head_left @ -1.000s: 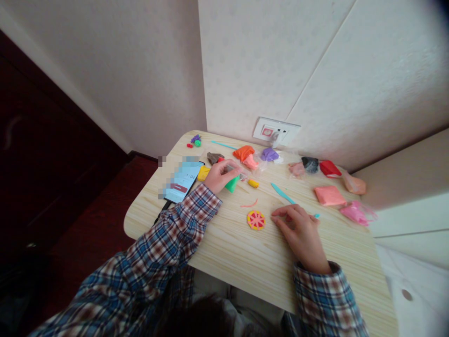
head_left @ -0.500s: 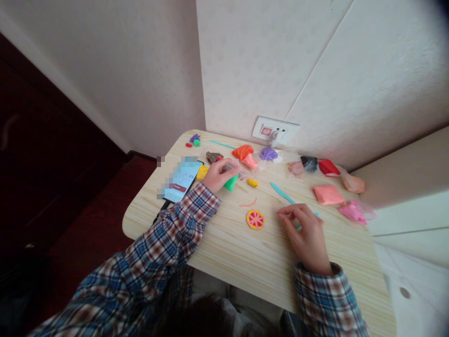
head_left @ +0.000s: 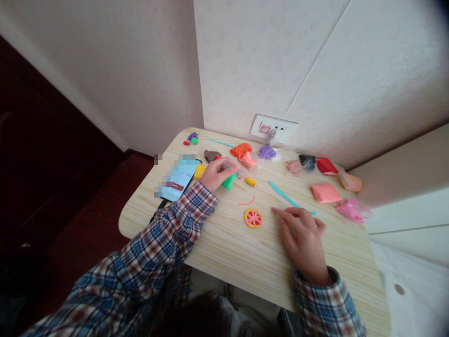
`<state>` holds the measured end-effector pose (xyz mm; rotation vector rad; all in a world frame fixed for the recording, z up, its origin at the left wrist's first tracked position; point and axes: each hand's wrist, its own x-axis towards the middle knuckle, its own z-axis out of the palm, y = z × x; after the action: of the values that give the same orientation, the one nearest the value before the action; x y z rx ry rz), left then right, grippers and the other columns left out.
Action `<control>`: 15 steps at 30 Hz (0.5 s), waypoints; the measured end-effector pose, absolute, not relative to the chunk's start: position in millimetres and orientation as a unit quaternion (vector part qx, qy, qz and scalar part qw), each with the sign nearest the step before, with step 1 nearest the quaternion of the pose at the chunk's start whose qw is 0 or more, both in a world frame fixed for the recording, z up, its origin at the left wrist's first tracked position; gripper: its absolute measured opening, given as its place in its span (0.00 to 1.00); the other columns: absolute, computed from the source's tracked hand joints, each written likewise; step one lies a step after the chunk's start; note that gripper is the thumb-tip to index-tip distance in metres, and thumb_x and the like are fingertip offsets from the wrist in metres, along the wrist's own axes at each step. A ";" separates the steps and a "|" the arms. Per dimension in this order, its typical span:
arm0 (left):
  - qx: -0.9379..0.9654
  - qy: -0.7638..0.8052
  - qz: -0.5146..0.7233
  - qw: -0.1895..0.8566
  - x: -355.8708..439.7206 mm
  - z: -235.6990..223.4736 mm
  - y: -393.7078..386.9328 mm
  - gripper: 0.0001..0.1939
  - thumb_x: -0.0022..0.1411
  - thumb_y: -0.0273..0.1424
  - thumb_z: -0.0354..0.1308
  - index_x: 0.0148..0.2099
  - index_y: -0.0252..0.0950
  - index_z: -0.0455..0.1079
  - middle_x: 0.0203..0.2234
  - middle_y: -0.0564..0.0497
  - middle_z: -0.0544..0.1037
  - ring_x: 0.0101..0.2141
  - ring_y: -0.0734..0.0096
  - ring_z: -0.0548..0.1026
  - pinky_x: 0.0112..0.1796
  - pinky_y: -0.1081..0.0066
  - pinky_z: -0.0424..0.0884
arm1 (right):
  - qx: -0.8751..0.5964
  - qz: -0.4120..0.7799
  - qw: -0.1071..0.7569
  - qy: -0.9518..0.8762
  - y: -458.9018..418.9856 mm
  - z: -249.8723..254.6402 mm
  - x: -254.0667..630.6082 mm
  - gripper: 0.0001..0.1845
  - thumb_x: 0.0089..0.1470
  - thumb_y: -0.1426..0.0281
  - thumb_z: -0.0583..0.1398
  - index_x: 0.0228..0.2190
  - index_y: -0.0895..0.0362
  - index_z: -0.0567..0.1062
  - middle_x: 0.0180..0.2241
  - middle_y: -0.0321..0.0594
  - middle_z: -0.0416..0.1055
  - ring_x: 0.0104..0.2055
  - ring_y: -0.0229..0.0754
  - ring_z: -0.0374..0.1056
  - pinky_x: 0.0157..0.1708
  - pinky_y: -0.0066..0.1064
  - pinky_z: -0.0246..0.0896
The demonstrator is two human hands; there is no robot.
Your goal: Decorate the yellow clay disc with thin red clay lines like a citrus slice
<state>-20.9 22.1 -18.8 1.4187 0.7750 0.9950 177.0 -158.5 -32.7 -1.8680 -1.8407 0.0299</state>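
Note:
My left hand point(head_left: 218, 174) is closed, pinching a clear plastic bag with green clay point(head_left: 228, 181) in it; its fingers partly hide the bag. My right hand point(head_left: 303, 238) hovers low over the table, index finger stretched out to the left, thumb apart, and nothing visible in it. Between the hands lies a small round clay piece point(head_left: 253, 218), red with a yellow rim and pink strips. A thin pink clay strip point(head_left: 246, 201) rests just behind it, and a small yellow clay lump point(head_left: 250, 181) lies farther back. Beyond my right hand is a turquoise modelling knife point(head_left: 283, 193), partly covered by my fingers.
A phone point(head_left: 178, 180) lies at the left of the wooden table point(head_left: 224, 248). Bags of orange point(head_left: 241, 150), purple point(head_left: 267, 152) and salmon clay point(head_left: 326, 193) line the back and right. Small clay fruits point(head_left: 192, 137) sit at the far left corner. A wall socket point(head_left: 274, 128) is behind.
My right hand has shifted slightly; its index finger now reaches out, where finger and thumb were closer together. My left hand stays at the green clay. The whole view has moved slightly.

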 end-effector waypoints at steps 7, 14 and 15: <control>0.605 0.342 0.415 0.587 -21.5 -21.0 22.7 0.15 0.51 0.40 0.64 0.29 0.33 0.68 0.21 0.54 0.76 0.25 0.75 0.75 0.28 0.76 0.69 | -0.669 -0.024 0.214 -0.711 -160.1 -30.6 174.4 0.15 0.57 0.72 0.52 0.43 0.51 0.73 0.39 0.41 0.68 0.39 0.42 0.66 0.42 0.41 0.43; 0.612 0.343 0.419 0.577 -21.4 -19.5 22.6 0.14 0.52 0.39 0.63 0.28 0.33 0.68 0.21 0.54 0.75 0.24 0.75 0.75 0.29 0.76 0.69 | -0.655 -0.059 0.194 -0.728 -165.9 -28.6 172.1 0.15 0.56 0.73 0.53 0.44 0.53 0.73 0.38 0.41 0.69 0.37 0.42 0.66 0.43 0.42 0.43; 0.612 0.342 0.420 0.576 -21.3 -19.0 22.3 0.14 0.52 0.39 0.63 0.28 0.33 0.68 0.20 0.54 0.75 0.24 0.76 0.74 0.29 0.76 0.69 | -0.651 -0.059 0.195 -0.731 -167.1 -28.6 172.3 0.15 0.56 0.73 0.53 0.44 0.53 0.73 0.38 0.41 0.69 0.37 0.42 0.66 0.43 0.42 0.43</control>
<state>-21.3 22.3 -19.0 1.4323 0.8016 0.9829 172.3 -167.1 -28.6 -1.8251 -2.0487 -0.1661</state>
